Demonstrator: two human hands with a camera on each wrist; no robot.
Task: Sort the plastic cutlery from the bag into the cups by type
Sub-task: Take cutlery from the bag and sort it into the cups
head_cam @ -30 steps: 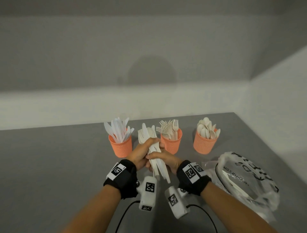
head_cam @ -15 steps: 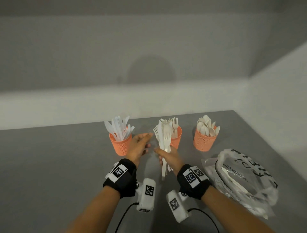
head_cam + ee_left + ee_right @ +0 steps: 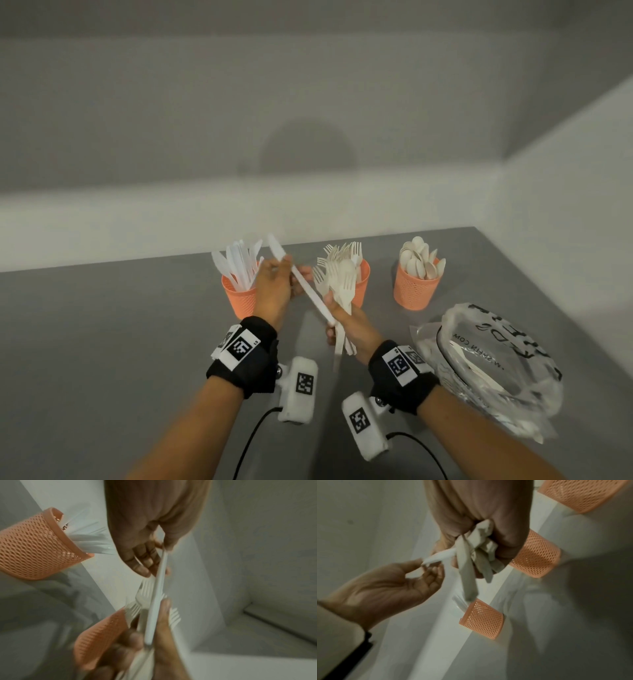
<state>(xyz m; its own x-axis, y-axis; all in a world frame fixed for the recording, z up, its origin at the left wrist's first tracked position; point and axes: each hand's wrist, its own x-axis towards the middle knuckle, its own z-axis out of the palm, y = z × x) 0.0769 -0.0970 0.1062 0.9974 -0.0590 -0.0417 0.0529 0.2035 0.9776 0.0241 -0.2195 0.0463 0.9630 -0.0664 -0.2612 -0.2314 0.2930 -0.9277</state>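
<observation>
Over on the left, the knife cup [image 3: 239, 301], orange mesh, stands packed with white knives, and the left hand [image 3: 274, 291] hovers right in front of it, thumb and fingertips pinching one white knife [image 3: 305, 284] near its upper end. That knife slants down to the right, its lower end touching the right hand [image 3: 352, 329], which is wrapped tight around a bundle of forks [image 3: 337, 284], tines up. Behind that bundle sits the fork cup [image 3: 361, 284], partly blocked by the hand and forks. Further right stands the spoon cup [image 3: 416, 291], heaped with spoon bowls. Far right, on the grey table [image 3: 102, 342], lies the crumpled clear plastic bag [image 3: 496, 370], black print on it, only "COM" legible upside down, the rest too creased to read. Both wrists wear black bands with square coded tags.
</observation>
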